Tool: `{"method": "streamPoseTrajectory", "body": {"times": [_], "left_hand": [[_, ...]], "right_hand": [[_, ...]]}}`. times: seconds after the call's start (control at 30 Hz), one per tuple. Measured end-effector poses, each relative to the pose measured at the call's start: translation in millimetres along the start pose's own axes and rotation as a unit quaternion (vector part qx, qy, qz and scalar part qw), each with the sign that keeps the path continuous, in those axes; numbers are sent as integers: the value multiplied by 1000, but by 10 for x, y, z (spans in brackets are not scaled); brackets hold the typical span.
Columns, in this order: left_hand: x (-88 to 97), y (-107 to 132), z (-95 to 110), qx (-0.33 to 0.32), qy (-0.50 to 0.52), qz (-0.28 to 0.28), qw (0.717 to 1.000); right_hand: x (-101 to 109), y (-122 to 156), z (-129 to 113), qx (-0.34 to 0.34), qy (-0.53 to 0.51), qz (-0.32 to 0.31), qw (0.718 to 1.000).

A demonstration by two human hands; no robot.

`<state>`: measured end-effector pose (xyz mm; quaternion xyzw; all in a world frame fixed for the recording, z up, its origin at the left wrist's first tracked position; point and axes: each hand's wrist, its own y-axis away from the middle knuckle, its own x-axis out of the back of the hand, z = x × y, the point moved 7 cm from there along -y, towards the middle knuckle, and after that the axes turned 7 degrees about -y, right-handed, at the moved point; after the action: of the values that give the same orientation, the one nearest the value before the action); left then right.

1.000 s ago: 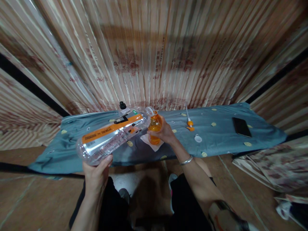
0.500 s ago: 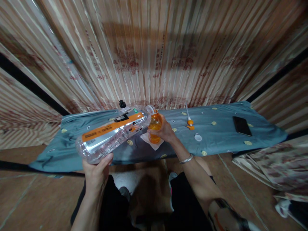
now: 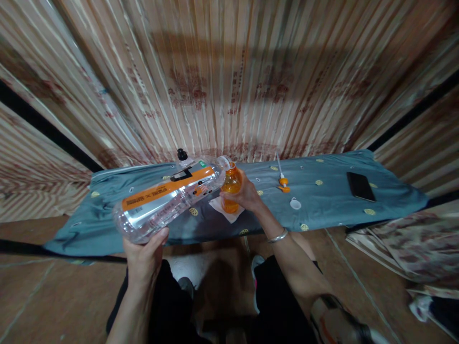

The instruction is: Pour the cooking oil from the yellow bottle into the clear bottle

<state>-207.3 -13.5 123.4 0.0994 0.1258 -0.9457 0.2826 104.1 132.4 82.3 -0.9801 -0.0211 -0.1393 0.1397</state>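
My left hand (image 3: 145, 251) supports the base of a large clear plastic bottle (image 3: 168, 198) with an orange and silver label. The bottle is tilted, its neck at the mouth of a small orange bottle (image 3: 232, 184). Around that orange bottle my right hand (image 3: 247, 193) is closed. It stands upright on a white tissue (image 3: 224, 212) on the cloth-covered table. To the right lie an orange pump head (image 3: 283, 184) with a white tube and a round white cap (image 3: 295, 204). Whether liquid is flowing at the bottle mouths I cannot tell.
A blue-green patterned cloth (image 3: 333, 205) covers the narrow table. A dark flat phone-like object (image 3: 360, 186) lies at its right. Behind the clear bottle shows a black-topped container (image 3: 182, 155). A striped curtain (image 3: 229, 86) hangs along the back, with black frame bars (image 3: 46, 124) at the sides.
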Motion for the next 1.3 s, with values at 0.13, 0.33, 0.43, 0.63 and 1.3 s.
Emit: {"method": "streamPoseTrajectory", "body": {"times": [0.13, 0.33, 0.43, 0.63, 1.3], "left_hand": [[5, -7, -12, -14, -13, -4, 1000], [11, 0, -7, -6, -8, -2, 1000], [-2, 0, -3, -7, -4, -3, 1000], [-24, 8, 22, -8, -8, -8, 1000], [-79, 10, 86, -18, 0, -14, 1000]], "right_hand": [[-8, -9, 10, -2, -6, 1, 1000], [-10, -10, 28, -4, -6, 7, 1000], [-9, -10, 23, -4, -9, 5, 1000], [6, -4, 25, -1, -13, 8, 1000], [9, -5, 21, 3, 4, 14, 1000]]}}
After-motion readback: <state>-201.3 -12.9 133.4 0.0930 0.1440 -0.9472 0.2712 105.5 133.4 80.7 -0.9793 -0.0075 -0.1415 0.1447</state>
